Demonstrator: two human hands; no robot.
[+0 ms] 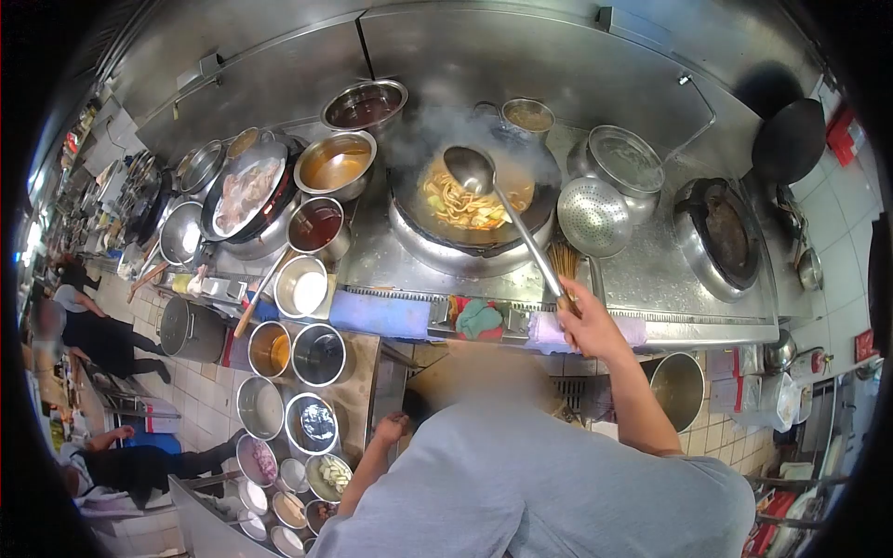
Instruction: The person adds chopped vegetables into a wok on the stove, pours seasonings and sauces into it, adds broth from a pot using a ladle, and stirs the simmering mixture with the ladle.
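Note:
My right hand (591, 321) is wrapped round the end of a long-handled ladle (528, 237). The ladle's bowl hangs over a steaming wok (407, 212), where noodles (463, 209) with pieces of vegetable lie in brownish liquid. Lower down, on the left of my body, my left hand (393, 428) is curled closed; whether it holds anything cannot be made out. Nearest to that hand are the metal containers (319, 353) on the side counter, some with dark or orange liquid. A perforated strainer (593, 217) rests to the right of the wok.
Bowls of sauce (335, 166) stand left of the wok, beside a pan of pale food (249, 195). A lidded pot (625, 158) and another burner (721, 237) are to the right. Folded cloths (379, 312) line the front edge. Co-workers (107, 330) stand at the far left.

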